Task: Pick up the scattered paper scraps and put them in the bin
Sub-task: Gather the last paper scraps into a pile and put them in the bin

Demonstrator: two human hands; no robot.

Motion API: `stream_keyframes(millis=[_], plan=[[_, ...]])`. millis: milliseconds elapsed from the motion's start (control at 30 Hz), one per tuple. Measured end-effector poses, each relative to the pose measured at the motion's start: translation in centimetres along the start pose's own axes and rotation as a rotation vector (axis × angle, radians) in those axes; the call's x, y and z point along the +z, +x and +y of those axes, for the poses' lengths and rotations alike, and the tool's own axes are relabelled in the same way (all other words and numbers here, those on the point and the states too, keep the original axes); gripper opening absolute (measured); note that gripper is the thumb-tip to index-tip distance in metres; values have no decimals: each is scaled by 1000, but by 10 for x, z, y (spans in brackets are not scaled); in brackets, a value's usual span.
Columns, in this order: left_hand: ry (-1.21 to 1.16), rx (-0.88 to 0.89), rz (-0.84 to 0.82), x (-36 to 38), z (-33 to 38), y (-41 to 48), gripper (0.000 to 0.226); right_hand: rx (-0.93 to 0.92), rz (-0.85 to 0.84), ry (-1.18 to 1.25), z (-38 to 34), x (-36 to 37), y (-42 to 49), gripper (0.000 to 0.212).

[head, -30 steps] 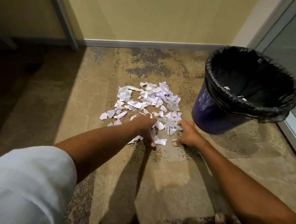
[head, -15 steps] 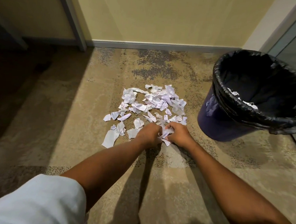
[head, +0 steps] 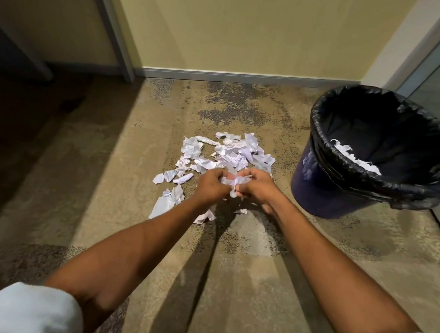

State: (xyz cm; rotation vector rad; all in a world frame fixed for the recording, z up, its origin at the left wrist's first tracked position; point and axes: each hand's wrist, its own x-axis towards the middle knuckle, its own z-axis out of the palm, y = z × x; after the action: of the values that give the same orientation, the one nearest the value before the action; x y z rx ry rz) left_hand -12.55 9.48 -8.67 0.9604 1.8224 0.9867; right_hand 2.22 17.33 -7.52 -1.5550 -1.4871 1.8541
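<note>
**Q:** How were the hands set?

**A:** The left hand and right hand were drawn together, fingers curled round a wad of white torn paper scraps. They appeared to be lifted clear of the mottled tan carpet floor.

**Q:** Where was the remaining paper?

**A:** A heap of white scraps lay just beyond the hands. Several larger white pieces lay beside the left forearm. The dark blue round plastic bin with a black liner stood to the right, near the heap, with some paper already inside.

**Q:** What did the step call for?

**A:** Probably closed palms beneath the wad, then a low carry over the rim. Release belonged well inside the liner, since light scraps dropped from height would likely flutter out.
</note>
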Motion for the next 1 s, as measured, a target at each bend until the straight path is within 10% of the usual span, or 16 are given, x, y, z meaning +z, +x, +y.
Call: stream_keyframes(millis=[400,1000], plan=[[-223,208,177,-15,143,-12,27,-330,158,-103,-135,-39,-54,37],[-295,359,-228,104,276,-11,30,-423,490,186,-154,-190,-137,40]])
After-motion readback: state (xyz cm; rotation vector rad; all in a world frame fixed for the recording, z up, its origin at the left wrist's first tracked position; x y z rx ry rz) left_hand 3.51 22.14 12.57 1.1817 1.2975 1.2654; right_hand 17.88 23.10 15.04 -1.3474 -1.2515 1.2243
